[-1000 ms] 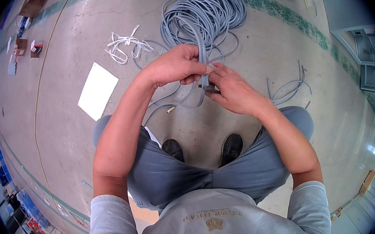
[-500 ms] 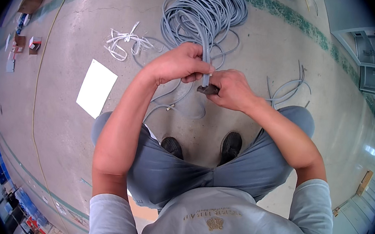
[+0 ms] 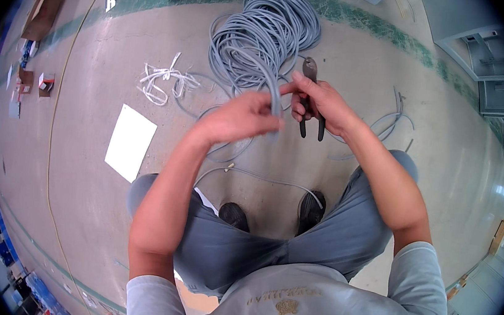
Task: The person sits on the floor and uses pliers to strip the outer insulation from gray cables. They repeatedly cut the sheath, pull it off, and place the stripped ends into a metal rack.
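Person crouched over concrete floor, both forearms reaching forward from lower edge, elbows bent, hands meeting in front of knees. Left hand (image 3: 241, 118) palm-down, fingers clenched around a grey round-jacketed cable (image 3: 274, 91) that rises from its grip and arcs back to the big coil of grey cable (image 3: 266, 31) lying on the floor just ahead. Right hand (image 3: 320, 103) just beside the left, nearly touching; fingers grasp dark metal pliers with black handles (image 3: 310, 96), jaws pointing away toward the coil, handles hanging below the palm; index fingertip touches the cable near the left hand.

Versus 0.5 s ago: hands were pressed together with tool buried between them at the cable; now right hand has pulled slightly apart and up, pliers fully visible and off the cable. Left grip unchanged.

White paper sheet (image 3: 130, 142) on floor to the left, bundle of white ties (image 3: 161, 77) beyond it, loose grey cable offcuts (image 3: 393, 114) to the right.
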Motion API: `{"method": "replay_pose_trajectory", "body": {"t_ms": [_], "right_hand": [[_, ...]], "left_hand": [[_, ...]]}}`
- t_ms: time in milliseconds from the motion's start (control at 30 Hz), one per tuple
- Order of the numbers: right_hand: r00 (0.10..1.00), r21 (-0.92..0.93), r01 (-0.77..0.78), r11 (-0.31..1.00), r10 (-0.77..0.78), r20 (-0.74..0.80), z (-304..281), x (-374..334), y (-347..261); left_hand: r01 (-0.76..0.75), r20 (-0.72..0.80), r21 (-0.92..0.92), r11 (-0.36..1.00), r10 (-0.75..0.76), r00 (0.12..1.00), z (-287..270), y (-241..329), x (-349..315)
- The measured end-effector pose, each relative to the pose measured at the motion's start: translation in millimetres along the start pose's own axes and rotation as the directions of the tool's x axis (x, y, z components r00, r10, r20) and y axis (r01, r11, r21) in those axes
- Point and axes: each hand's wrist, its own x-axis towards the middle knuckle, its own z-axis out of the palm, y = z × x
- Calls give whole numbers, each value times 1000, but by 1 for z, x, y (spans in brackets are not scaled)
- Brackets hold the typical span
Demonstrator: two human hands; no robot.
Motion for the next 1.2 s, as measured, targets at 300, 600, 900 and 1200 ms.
{"method": "replay_pose_trajectory", "body": {"t_ms": [300, 600, 900, 1200], "right_hand": [[988, 166, 115, 979, -95, -121, -27, 7, 3], [703, -371, 512, 775, -626, -337, -88, -111, -65], [469, -629, 242, 739, -656, -591, -170, -182, -62], [676, -621, -596, 509, -99, -730, -247, -160, -6]], "left_hand": [[-52, 158, 265, 963, 10, 987, 49, -17, 2], [-388, -167, 210, 897, 424, 890, 60, 8, 30], [-229, -127, 198, 953, 256, 958, 75, -25, 51], [-4, -3, 810, 587, 10, 1000, 82, -183, 73]]}}
